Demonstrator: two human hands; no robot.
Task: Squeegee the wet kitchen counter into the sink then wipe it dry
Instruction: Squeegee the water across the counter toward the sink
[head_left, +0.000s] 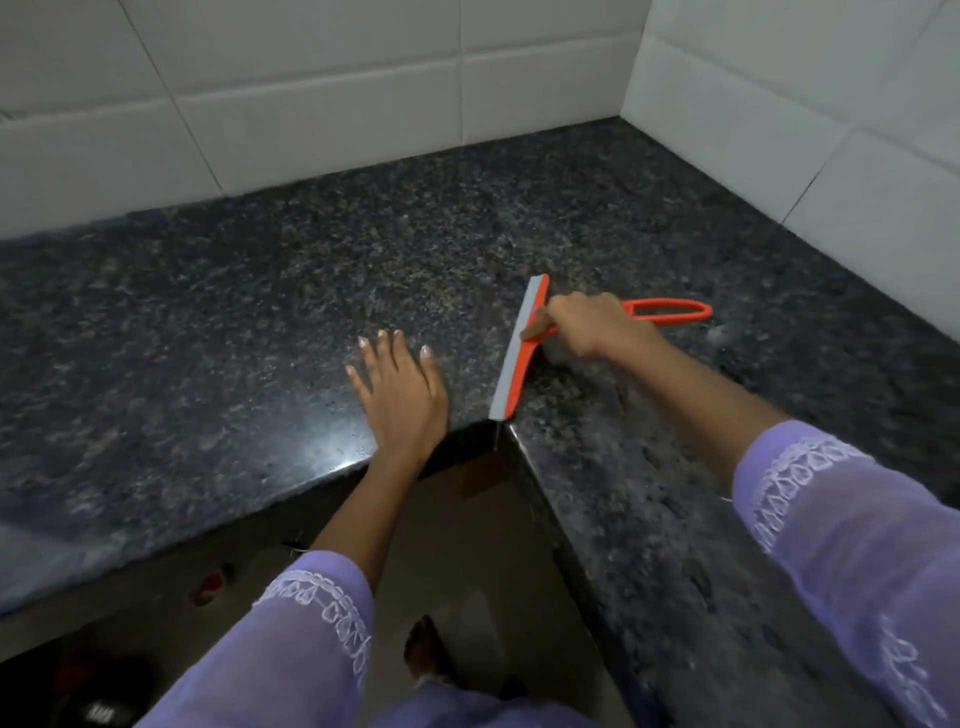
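Presently the right hand grips the orange squeegee at the neck, just behind the blade, fingers curled round it. Its grey rubber blade lies on the dark speckled granite tabletop, running from mid-surface down to the inner corner of the L-shaped front edge. The looped orange handle projects beyond the hand, to the right. The left hand rests flat on the tabletop just left of the blade, fingers straight and spread, holding nothing, apart from the squeegee. White wall tiles border the tabletop at the rear and right. Both forearms wear lilac sleeves with white embroidered trim.
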